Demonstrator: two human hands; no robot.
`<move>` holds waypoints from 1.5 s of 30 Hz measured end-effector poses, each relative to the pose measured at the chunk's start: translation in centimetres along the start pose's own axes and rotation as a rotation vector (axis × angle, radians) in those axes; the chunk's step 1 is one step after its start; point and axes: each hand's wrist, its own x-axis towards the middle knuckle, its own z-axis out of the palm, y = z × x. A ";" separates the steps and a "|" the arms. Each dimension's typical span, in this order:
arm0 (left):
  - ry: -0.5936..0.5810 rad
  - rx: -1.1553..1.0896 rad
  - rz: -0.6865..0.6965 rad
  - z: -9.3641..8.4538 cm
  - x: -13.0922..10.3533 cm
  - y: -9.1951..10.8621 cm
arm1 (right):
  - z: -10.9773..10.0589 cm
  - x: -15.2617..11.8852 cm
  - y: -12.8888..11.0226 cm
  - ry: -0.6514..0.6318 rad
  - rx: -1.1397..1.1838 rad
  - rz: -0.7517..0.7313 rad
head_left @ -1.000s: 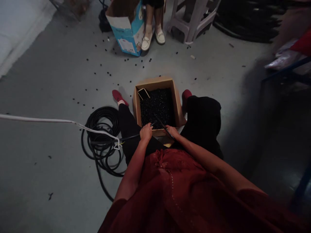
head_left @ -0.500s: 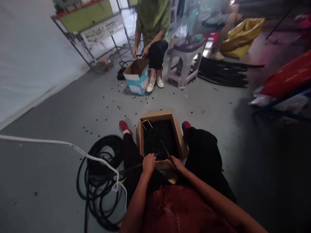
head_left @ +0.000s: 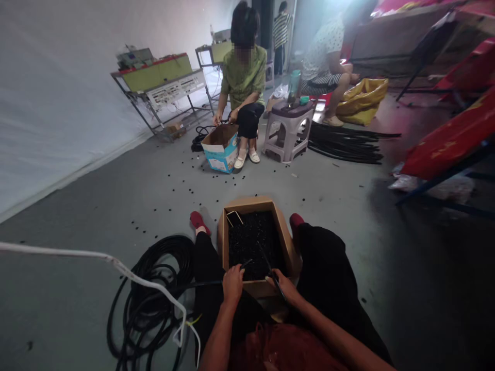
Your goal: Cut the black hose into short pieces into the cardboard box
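My left hand (head_left: 232, 283) is closed on a black rubber hose (head_left: 207, 283), whose short end pokes out past my fingers over the cardboard box (head_left: 284, 234). The hose leads left to a loose coil (head_left: 154, 304) on the floor. In my right hand (head_left: 281, 286) are long, dark scissors (head_left: 266, 256), their blades pointing away from me over the box. A small gap parts the blades from the hose end. Small black pieces (head_left: 253, 237) fill much of the box, which stands between my feet. A light-edged rectangular item (head_left: 234, 219) lies in its far left corner.
A white cable (head_left: 143, 283) crosses above the coil. Ahead, a seated person (head_left: 243, 82) works over a blue-and-white box (head_left: 220, 157). Nearby stand a grey stool (head_left: 288, 129), a bundle of black strips (head_left: 344, 144) and a yellow sack (head_left: 363, 103). Black bits dot the floor.
The view has tilted upward, so the box and my hands appear lower and more of the room shows. Both hands keep their holds, with the scissors still apart from the hose end.
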 end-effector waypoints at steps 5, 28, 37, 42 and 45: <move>0.066 -0.001 0.035 0.8 -0.1 -0.2 | 0.4 -0.3 0.5 -0.040 0.042 -0.003; 0.123 -0.075 0.066 1.4 0.0 -0.6 | 1.4 -0.3 1.2 -0.022 0.029 -0.035; 0.138 -0.093 0.056 1.5 0.1 -0.6 | 0.9 -0.5 0.9 -0.069 0.057 -0.053; 0.143 -0.097 0.064 1.5 0.1 -0.6 | 0.7 -0.9 0.5 -0.102 0.042 -0.056; 0.139 -0.096 0.063 1.5 0.1 -0.6 | 0.6 -1.0 0.3 -0.068 0.048 -0.032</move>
